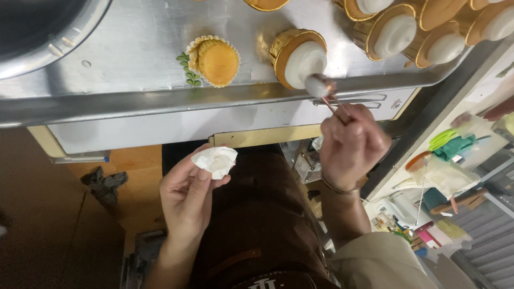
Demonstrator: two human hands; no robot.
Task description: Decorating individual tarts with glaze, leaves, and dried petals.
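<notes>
My right hand (pixel 350 142) grips a thin copper-coloured spoon (pixel 323 88) whose bowl carries white cream and touches the white-topped cupcake in a gold cup (pixel 300 56) on the steel worktop (pixel 134 53). My left hand (pixel 187 195) is held below the table edge, fingers pinched around a crumpled white paper wad (pixel 216 159). A plain orange cupcake in a pleated liner (pixel 216 61) with a small green leaf sprig (pixel 188 69) stands to the left of the creamed one.
Several more gold-cupped cupcakes with white cream (pixel 396 32) crowd the worktop's upper right. A big metal bowl (pixel 43 32) fills the upper left corner. A cluttered shelf with coloured tools and bags (pixel 444 171) lies to the right. A brown apron (pixel 257 214) is below.
</notes>
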